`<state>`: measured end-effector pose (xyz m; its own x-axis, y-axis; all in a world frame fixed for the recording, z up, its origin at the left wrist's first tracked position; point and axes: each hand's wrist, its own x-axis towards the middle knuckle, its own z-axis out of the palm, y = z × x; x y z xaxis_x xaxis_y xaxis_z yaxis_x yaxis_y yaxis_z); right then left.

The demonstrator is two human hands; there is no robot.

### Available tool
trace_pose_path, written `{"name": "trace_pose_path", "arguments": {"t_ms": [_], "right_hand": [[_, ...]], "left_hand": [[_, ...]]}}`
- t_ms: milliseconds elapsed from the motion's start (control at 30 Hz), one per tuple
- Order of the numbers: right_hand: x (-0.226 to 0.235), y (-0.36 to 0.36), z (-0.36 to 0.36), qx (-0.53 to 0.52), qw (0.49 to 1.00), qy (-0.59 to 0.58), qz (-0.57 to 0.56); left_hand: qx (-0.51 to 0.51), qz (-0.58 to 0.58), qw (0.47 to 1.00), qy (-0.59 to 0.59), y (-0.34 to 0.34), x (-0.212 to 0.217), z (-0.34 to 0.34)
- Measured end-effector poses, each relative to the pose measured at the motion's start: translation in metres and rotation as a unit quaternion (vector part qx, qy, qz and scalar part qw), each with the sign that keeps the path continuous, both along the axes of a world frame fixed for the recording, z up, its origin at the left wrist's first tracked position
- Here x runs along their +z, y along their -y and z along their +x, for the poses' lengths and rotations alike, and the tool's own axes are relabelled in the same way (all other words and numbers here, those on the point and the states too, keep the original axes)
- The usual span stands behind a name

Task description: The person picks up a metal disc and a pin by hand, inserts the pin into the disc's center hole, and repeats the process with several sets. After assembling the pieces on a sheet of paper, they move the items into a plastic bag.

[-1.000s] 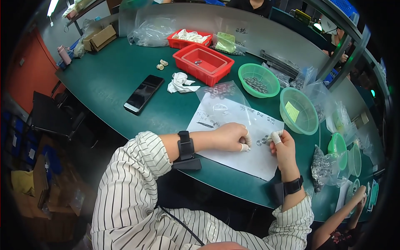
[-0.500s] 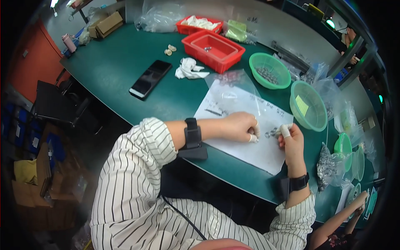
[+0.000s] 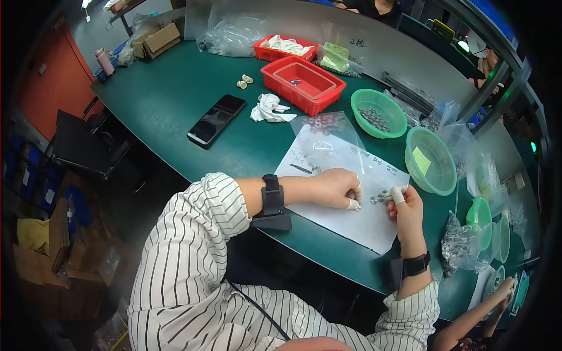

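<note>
On the white paper [image 3: 363,229] lie a few small silver metal discs [image 3: 373,200] between my hands. My left hand [image 3: 336,188] rests on the sheet with its fingers curled and the thumb pressed in, white finger cots on the tips. A small shiny bit peeks out at its thumb, too small to name. Right beside the discs, my right hand [image 3: 410,209] is pinched, thumb and finger in white cots. Whatever it holds is hidden by the fingertips. A clear plastic bag [image 3: 331,133] with reddish round pieces overlaps the paper's far part.
Farther back stand a red tray [image 3: 319,96], a crumpled white cloth [image 3: 272,109] and a black phone [image 3: 216,121]. Green baskets, one with grey metal parts [image 3: 373,117], one with a yellow note [image 3: 421,161], stand right. A bag of metal parts [image 3: 452,245] and another person's hands [image 3: 503,289] are farther right.
The whole view has shifted, so the table sits slightly lower in the picture. Both hands stay over the paper by the discs, with hardly any change in their grip.
</note>
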<state>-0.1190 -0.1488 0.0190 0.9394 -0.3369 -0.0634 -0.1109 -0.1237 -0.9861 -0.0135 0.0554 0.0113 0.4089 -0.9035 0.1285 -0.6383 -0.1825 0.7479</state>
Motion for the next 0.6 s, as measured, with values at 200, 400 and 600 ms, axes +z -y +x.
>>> {"name": "trace_pose_path", "arguments": {"t_ms": [200,400,600], "right_hand": [[-0.002,-0.006,-0.007,-0.009,1.000,-0.025,0.008],[0.001,0.000,0.000,-0.001,1.000,-0.016,0.002],[-0.002,0.000,0.001,0.003,1.000,-0.018,-0.007]], "left_hand": [[-0.004,0.007,1.000,-0.009,-0.005,0.000,-0.009],[-0.008,-0.007,1.000,-0.004,0.001,-0.001,0.002],[-0.010,-0.011,1.000,0.015,0.001,-0.004,0.001]]}}
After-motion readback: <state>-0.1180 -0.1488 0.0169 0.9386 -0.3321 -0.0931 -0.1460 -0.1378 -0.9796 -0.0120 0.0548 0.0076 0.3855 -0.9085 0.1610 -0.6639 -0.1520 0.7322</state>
